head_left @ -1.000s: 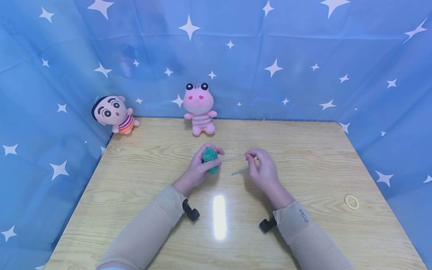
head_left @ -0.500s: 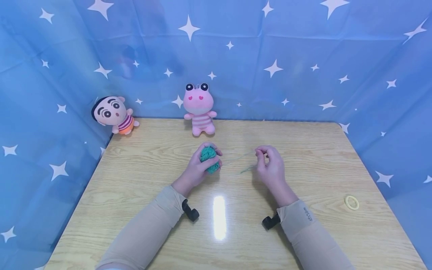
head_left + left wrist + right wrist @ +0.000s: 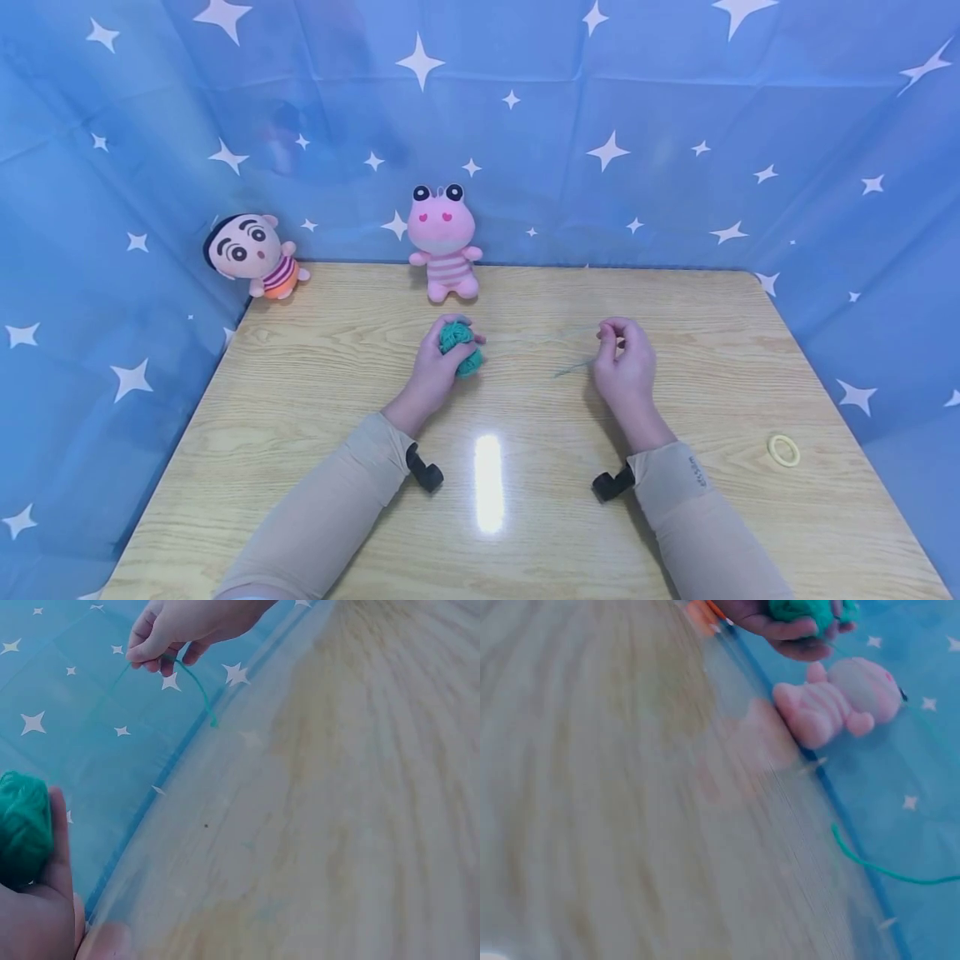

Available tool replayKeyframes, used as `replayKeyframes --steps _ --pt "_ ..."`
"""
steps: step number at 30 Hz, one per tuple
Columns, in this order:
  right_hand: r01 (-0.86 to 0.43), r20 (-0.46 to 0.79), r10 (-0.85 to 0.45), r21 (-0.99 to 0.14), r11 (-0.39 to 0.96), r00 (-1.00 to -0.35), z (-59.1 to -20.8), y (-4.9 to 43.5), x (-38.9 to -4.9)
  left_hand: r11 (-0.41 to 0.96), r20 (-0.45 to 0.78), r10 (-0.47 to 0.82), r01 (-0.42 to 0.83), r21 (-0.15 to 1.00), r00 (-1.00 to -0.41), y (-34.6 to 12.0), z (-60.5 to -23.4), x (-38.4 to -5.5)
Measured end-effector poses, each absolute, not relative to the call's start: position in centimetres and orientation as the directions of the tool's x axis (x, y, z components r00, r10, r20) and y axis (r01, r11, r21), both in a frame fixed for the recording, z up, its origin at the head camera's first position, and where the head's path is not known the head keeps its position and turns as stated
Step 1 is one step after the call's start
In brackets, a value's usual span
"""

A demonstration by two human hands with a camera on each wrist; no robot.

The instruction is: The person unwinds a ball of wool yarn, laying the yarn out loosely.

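My left hand [image 3: 438, 360] grips a small ball of green yarn [image 3: 456, 337], its thumb across the front and fingers behind. In the left wrist view the yarn ball [image 3: 24, 829] sits at the left edge against the fingers. Off to the right, my right hand [image 3: 627, 367] pinches the yarn strand between thumb and fingertips. A short loose tail [image 3: 201, 694] hangs below that pinch in the left wrist view. Between the hands the strand is too faint to follow fully in the head view. The right wrist view shows the tail [image 3: 885, 871] but not the right hand.
A pink striped plush toy [image 3: 447, 242] stands at the back edge of the wooden table [image 3: 315, 467]. Another plush doll [image 3: 258, 254] leans at the back left corner. On the right lies a pale yellow ring [image 3: 783, 451]. A starry blue curtain [image 3: 540, 200] surrounds the table.
My right hand has moved to the right with the pinched yarn, widening the gap between the hands. The left hand has shifted slightly left and up with the ball, which has turned a little.
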State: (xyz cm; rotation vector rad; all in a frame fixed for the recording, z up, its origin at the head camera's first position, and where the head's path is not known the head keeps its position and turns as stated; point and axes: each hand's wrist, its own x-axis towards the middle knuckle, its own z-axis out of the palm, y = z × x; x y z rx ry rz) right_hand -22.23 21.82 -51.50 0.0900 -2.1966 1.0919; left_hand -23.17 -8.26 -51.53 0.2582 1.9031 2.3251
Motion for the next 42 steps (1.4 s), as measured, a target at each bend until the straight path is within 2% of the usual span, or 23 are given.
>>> replayKeyframes --steps 7,13,17,20,22,24,27,31,37,42 --pt "-0.183 0.472 0.281 -0.721 0.668 -0.835 -51.2 22.8 -22.3 -0.202 0.065 0.232 0.018 0.979 -0.97 -8.4 -51.6 -23.2" --pt "-0.084 0.316 0.144 -0.607 0.79 -0.938 -51.5 23.3 -22.4 -0.171 0.064 0.276 0.016 0.985 -0.959 -8.4 -51.8 -23.2" --pt "-0.17 0.326 0.029 -0.565 0.807 -0.945 -51.3 22.2 -21.9 -0.134 0.057 0.31 0.016 0.991 -0.949 -8.3 -52.0 -23.2" --pt "-0.317 0.383 -0.089 -0.588 0.744 -0.92 -50.6 20.3 -21.2 -0.124 0.06 0.342 0.018 0.992 -0.938 -8.0 -52.2 -23.2" --pt "-0.389 0.378 -0.176 -0.62 0.681 -0.909 -50.3 18.7 -20.7 -0.126 0.065 0.364 0.02 0.992 -0.929 -7.9 -52.1 -23.1" --pt "-0.412 0.331 -0.249 -0.667 0.621 -0.91 -50.1 17.1 -20.3 -0.118 0.072 0.38 0.029 0.993 -0.922 -7.9 -52.0 -23.0" --pt "-0.37 0.234 -0.302 -0.743 0.558 -0.924 -49.9 15.2 -20.0 -0.109 0.085 0.392 0.046 0.993 -0.916 -7.9 -51.9 -23.0" --pt "-0.283 0.141 -0.305 -0.822 0.494 -0.942 -49.8 13.8 -19.9 -0.099 0.095 0.414 0.059 0.993 -0.905 -7.8 -51.7 -22.8" --pt "-0.139 0.04 -0.222 -0.883 0.448 -0.974 -49.7 13.8 -20.2 -0.075 0.105 0.444 0.08 0.994 -0.89 -7.8 -51.6 -22.7" --pt "-0.146 0.049 -0.217 -0.877 0.459 -0.975 -49.5 14.3 -20.2 -0.104 0.116 0.45 0.077 0.992 -0.885 -7.7 -51.6 -22.6"
